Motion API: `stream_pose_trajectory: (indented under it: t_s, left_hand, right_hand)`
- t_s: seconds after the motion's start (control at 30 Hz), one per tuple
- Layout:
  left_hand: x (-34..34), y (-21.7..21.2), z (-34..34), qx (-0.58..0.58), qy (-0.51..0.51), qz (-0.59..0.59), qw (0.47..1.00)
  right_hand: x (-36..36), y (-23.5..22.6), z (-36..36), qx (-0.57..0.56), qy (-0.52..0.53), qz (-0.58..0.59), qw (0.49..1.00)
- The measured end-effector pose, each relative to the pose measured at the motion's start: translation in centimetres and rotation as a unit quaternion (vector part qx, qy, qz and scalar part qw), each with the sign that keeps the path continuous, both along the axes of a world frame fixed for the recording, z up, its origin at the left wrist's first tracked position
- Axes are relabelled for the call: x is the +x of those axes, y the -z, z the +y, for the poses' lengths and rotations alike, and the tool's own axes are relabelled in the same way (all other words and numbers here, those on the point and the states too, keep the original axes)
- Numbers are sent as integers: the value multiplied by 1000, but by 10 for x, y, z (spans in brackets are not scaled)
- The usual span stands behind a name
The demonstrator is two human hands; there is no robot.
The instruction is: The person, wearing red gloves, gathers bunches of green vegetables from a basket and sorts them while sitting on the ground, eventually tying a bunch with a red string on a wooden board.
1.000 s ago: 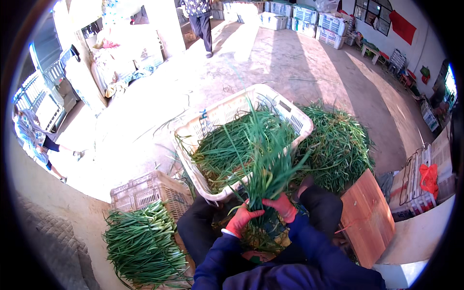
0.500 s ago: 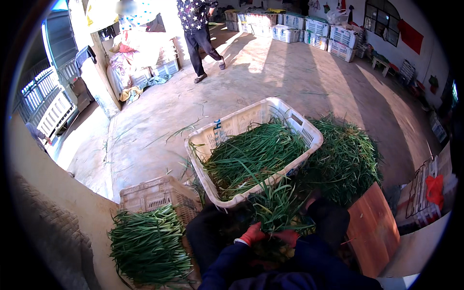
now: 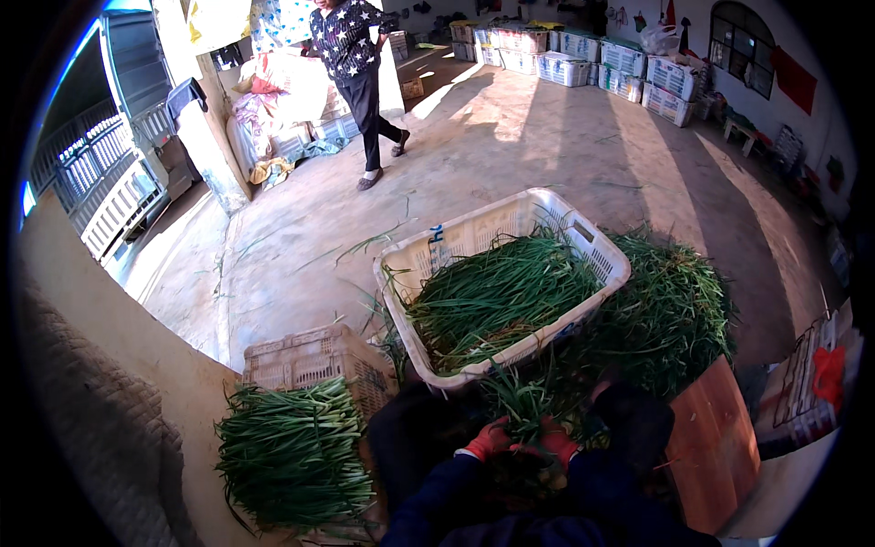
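Note:
My left hand (image 3: 488,441) and my right hand (image 3: 557,444), both in red gloves, are closed around a bunch of green onions (image 3: 522,406) held low between my knees, just in front of me. Its leaves point up toward a white plastic crate (image 3: 412,266) that is filled with loose green onions (image 3: 497,296). The roots of the bunch are hidden under my hands.
A stack of trimmed green onions (image 3: 292,451) lies on an upturned crate (image 3: 310,356) at my left. A loose heap of greens (image 3: 670,314) lies right of the white crate, beside a wooden board (image 3: 715,451). A person (image 3: 357,73) walks at the back; stacked crates (image 3: 592,59) line the far wall.
The bunch, held high over the white crate a second ago, has come down to my lap. My view has tilted up, and the person at the back has walked closer.

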State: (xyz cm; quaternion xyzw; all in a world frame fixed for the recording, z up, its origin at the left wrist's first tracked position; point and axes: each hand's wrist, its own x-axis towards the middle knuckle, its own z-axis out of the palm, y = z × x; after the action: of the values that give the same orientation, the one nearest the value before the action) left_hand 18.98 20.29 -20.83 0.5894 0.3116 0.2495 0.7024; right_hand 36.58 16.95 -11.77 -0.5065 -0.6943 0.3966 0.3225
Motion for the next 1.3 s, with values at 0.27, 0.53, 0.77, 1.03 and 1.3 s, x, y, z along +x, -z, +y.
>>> stream_pose_trajectory:
  t_s: [0.27, 0.53, 0.77, 1.03, 1.3]
  left_hand:
    - [23, -35, 9, 215, 135, 337, 907]
    - [-5, -142, -32, -165, -193, 131, 958]
    - [-13, -86, -68, -588, -70, -201, 781]
    - [22, -146, -97, -370, -253, -191, 873]
    - [-53, -225, -65, -408, -97, 64, 905]
  right_hand:
    - [-21, 41, 29, -57, 125, 19, 990]
    - [-8, 1, 44, -98, 157, 132, 974]
    - [-44, -23, -12, -174, 195, 165, 951]
    - [-49, -106, -57, 46, -140, -122, 982]
    - [-27, -103, -72, -321, -94, 535, 776]
